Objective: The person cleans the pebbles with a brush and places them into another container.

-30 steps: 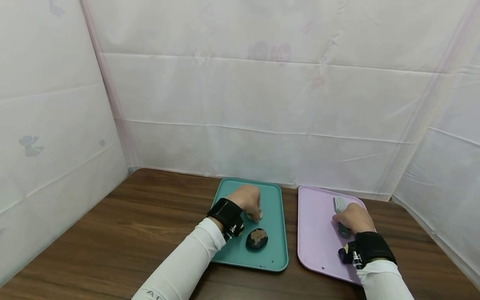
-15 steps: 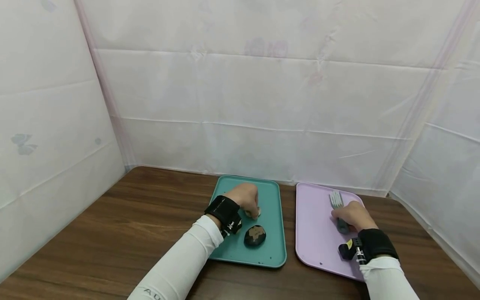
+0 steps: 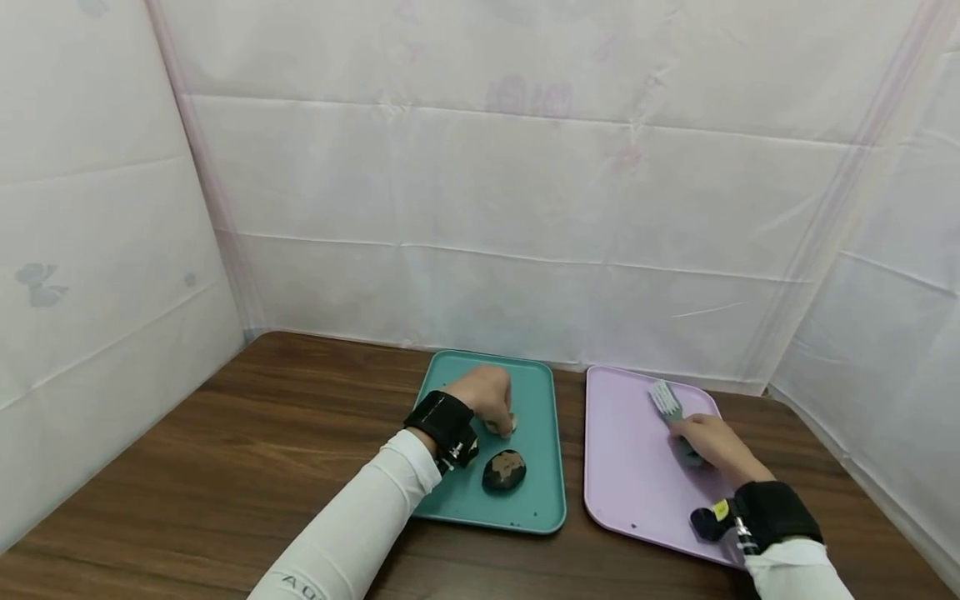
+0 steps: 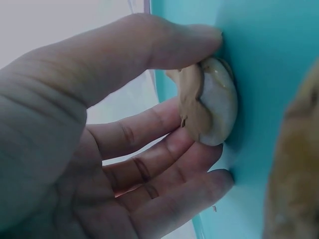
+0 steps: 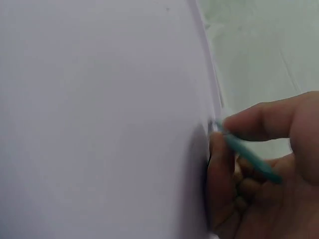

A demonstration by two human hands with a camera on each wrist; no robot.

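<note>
Your left hand point(image 3: 491, 396) pinches a small white-and-tan pebble point(image 4: 209, 107) between thumb and fingers, low on the teal plastic tray point(image 3: 536, 500). A dark mottled stone point(image 3: 503, 470) lies just beside it on that tray. Your right hand point(image 3: 712, 442) grips a grey fork's handle point(image 3: 666, 401) on the lilac plastic tray point(image 3: 622, 467). Your left white sleeve point(image 3: 300, 581) carries lettering too small to read.
</note>
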